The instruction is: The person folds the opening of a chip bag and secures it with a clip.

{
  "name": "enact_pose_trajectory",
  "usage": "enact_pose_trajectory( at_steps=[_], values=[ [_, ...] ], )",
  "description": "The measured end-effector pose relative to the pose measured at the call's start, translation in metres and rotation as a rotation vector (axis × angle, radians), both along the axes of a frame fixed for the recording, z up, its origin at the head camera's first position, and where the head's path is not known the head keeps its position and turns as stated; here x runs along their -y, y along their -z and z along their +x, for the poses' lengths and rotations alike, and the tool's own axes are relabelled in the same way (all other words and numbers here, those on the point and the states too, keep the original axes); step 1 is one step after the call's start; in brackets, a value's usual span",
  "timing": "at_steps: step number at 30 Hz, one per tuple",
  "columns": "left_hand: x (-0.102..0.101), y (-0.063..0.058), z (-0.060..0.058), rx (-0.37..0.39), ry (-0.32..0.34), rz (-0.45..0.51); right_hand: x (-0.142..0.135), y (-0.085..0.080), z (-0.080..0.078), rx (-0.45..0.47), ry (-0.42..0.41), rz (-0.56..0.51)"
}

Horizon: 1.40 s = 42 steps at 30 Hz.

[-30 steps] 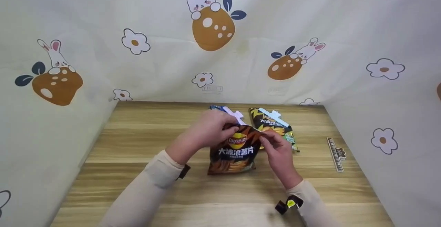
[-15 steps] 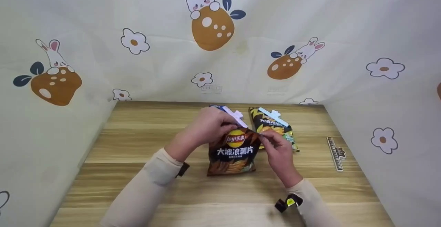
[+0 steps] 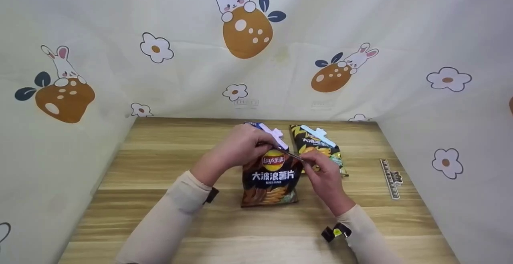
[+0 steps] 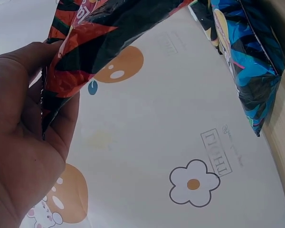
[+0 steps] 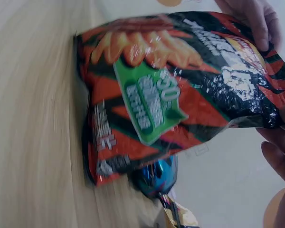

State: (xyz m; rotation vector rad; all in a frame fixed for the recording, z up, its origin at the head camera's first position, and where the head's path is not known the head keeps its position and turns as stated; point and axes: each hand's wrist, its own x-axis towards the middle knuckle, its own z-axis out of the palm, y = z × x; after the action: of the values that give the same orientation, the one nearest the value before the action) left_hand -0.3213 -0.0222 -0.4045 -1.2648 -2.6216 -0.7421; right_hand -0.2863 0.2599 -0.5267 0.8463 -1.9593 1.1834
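A dark red-and-black bag of potato chips (image 3: 272,180) stands with its printed front toward the head camera, its lower edge near or on the table. My left hand (image 3: 242,146) pinches the bag's top left corner between thumb and fingers. At the top right corner my right hand (image 3: 325,176) pinches the seam. Between the hands the top edge shows as a thin line. In the left wrist view, the bag's corner (image 4: 76,61) lies between the fingers of the left hand (image 4: 23,123). The right wrist view shows the bag's front (image 5: 156,80) tilted.
Behind the held bag lies a blue chip bag (image 3: 251,124) with a pale purple clip (image 3: 273,135), partly hidden. To its right lies a black-and-yellow chip bag (image 3: 312,146) with a light blue clip (image 3: 319,135). A flat black-and-white clip with ruler-like marks (image 3: 389,179) lies at the right.
The bag's lower edge has shifted slightly toward the person. Its top edge has turned into a thin line between the hands, and the right fingers have shifted a little along it.
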Motion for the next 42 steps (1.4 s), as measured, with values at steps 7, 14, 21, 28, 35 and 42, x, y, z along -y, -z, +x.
enact_pose_trajectory(
  at_steps=[7,14,21,28,35,42],
  values=[
    [-0.003,0.005,-0.002,0.007,-0.017,-0.005,-0.005,-0.004,-0.005,-0.306,0.082,0.299],
    [-0.006,0.006,0.000,0.023,-0.023,-0.013,-0.008,-0.002,-0.006,-0.390,0.131,0.437],
    [-0.005,0.005,0.001,0.087,-0.043,-0.018,-0.009,0.002,-0.007,-0.388,0.128,0.446],
    [-0.007,0.004,0.000,0.067,-0.052,-0.036,-0.008,0.001,-0.006,-0.334,0.088,0.420],
    [-0.009,0.005,0.002,0.041,-0.046,-0.039,0.001,-0.004,0.001,-0.027,-0.045,0.176],
    [-0.010,0.003,0.002,0.045,-0.014,-0.037,0.012,-0.014,0.004,0.379,-0.072,-0.016]
  ],
)
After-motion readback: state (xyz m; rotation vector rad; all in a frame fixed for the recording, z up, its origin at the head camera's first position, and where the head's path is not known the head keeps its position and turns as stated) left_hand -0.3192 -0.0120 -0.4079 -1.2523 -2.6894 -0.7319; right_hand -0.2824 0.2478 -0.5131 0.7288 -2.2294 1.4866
